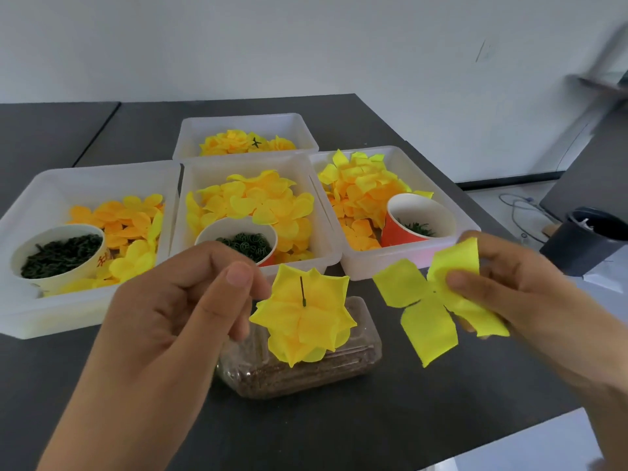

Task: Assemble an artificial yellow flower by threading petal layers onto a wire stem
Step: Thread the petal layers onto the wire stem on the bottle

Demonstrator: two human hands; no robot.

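My left hand [176, 321] holds a partly built yellow flower [302, 321] by its left side, above the table's middle. The dark wire stem [302, 291] sticks up out of the flower's centre. My right hand [509, 283] pinches a loose yellow petal layer [431, 300] with a small hole at its centre, thumb on top. The layer hangs a short way right of the flower, apart from it.
Several white trays of yellow petals stand behind: left [44, 185], middle [204, 171], right [401, 154], far back [244, 122]. Three paper cups [57, 253] [238, 232] [418, 212] hold dark green parts. A clear box of brown grains [306, 372] lies under the flower. A black bin [591, 239] stands at right.
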